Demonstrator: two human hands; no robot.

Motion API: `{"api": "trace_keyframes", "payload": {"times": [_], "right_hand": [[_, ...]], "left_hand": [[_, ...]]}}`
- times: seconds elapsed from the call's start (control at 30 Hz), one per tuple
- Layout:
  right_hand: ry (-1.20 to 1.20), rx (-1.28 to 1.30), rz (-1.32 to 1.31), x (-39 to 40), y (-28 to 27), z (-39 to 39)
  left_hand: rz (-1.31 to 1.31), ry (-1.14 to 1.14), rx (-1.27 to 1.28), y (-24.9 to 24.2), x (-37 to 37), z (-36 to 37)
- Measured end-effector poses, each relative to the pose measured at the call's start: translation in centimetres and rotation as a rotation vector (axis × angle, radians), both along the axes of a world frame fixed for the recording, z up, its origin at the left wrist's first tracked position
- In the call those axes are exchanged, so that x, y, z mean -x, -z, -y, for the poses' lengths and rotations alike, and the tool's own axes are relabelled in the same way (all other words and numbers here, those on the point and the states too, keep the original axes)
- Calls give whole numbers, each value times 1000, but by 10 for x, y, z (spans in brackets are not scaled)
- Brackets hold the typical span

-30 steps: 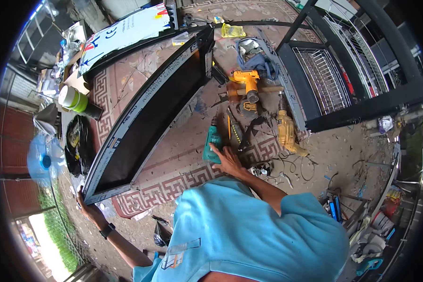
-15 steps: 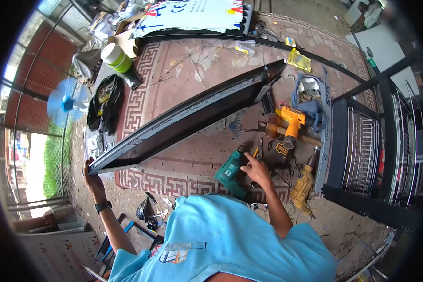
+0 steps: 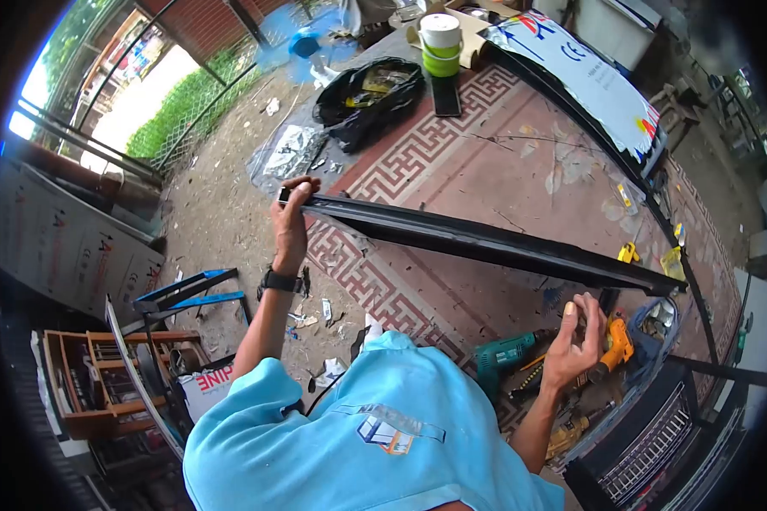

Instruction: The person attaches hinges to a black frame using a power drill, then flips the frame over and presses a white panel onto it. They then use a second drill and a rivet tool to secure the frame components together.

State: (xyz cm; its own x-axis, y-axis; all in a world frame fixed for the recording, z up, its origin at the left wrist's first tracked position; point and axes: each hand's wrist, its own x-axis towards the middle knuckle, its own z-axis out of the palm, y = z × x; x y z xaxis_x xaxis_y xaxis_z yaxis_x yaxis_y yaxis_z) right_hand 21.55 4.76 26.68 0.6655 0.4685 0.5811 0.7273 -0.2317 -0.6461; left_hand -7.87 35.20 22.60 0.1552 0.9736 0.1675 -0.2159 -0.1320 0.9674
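Note:
My left hand (image 3: 291,223), a dark watch on its wrist, is closed round the left end of a long black metal frame (image 3: 477,242). The frame slants across the patterned mat, its far end lower to the right. Just below that right part, my right hand (image 3: 573,347) has its fingers apart and nothing in them. A teal power drill (image 3: 496,359) lies left of the right hand. Partly behind this hand is a yellow drill (image 3: 619,342). Another yellow power tool (image 3: 568,436) is low beside my forearm, partly hidden.
A black plastic bag (image 3: 371,102) and a green-and-white jug (image 3: 441,47) stand beyond the frame. A blue fan (image 3: 305,44) is at the back. At the lower right is a black rack (image 3: 648,443); blue-and-black metal pieces (image 3: 187,294) lie left. A printed white sheet (image 3: 584,77) is upper right.
My view has swung left. The frame has turned so its plain black edge faces up. My right hand has lifted from beside the teal drill toward the frame's right part; my left still grips its end.

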Motion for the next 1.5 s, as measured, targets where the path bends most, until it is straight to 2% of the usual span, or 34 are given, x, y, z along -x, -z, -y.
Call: {"api": "trace_keyframes", "payload": {"times": [0.07, 0.13, 0.2, 0.23, 0.27, 0.33, 0.4, 0.47, 0.5, 0.53, 0.57, 0.6, 0.73, 0.77, 0.8, 0.87, 1.07, 1.13, 1.27, 1.3, 1.33, 1.4, 1.43, 1.47, 1.5], "right_hand": [[-42, 42, 105, 21, -11, -34], [-75, 12, 255, 41, -17, -72], [-77, 32, 252, 62, -12, -110], [-11, 153, 338, 69, -5, -123], [53, 272, 427, 72, 2, -135], [107, 178, 440, 66, 13, -147], [103, 238, 460, 64, 5, -156], [87, 270, 476, 60, 1, -165], [82, 281, 460, 57, 2, -167], [82, 287, 447, 54, 3, -170], [88, 291, 448, 53, 2, -173], [80, 299, 446, 52, 1, -176], [83, 339, 431, 49, 0, -177], [106, 352, 431, 50, -1, -177], [118, 362, 392, 51, -1, -177], [149, 371, 352, 54, 0, -176], [164, 356, 344, 55, 3, -173], [152, 368, 340, 56, 1, -173], [111, 350, 388, 53, 1, -174], [105, 334, 408, 53, 1, -174], [87, 336, 393, 56, -5, -175], [103, 278, 403, 60, -8, -172], [134, 255, 402, 60, -4, -167], [137, 206, 380, 61, -5, -163], [139, 162, 347, 64, -2, -158]], "left_hand": [[4, -42, 35, 1, 0, 5], [-111, -3, 30, -2, 5, 9], [-107, 62, 84, -8, 10, 14], [-98, 118, 67, -4, 15, 12], [-17, 184, -27, 4, 19, 7], [239, 266, 144, 10, 29, -12], [158, 150, 97, 35, 44, -57], [-534, -92, 12, 48, 63, -125], [-780, -175, -15, 81, 77, -171], [-918, -240, -183, 128, 93, -218], [-1088, -131, -89, 145, 106, -252], [-1344, -64, -122, 164, 115, -280], [-1444, -75, -413, 203, 118, -312], [-1460, 12, -342, 209, 115, -316], [-1420, -31, -345, 212, 109, -314], [-1464, 67, -178, 210, 102, -323], [-1382, 39, -186, 202, 113, -337], [-1239, 33, -176, 200, 121, -337], [-1077, -132, -260, 180, 120, -324], [-924, -143, -296, 180, 124, -323], [-905, -157, -288, 153, 120, -309], [-257, 108, -97, 112, 109, -284], [-290, 124, -89, 71, 93, -257], [-184, 260, -186, 38, 83, -229], [-321, 299, -202, 11, 74, -202]]}}
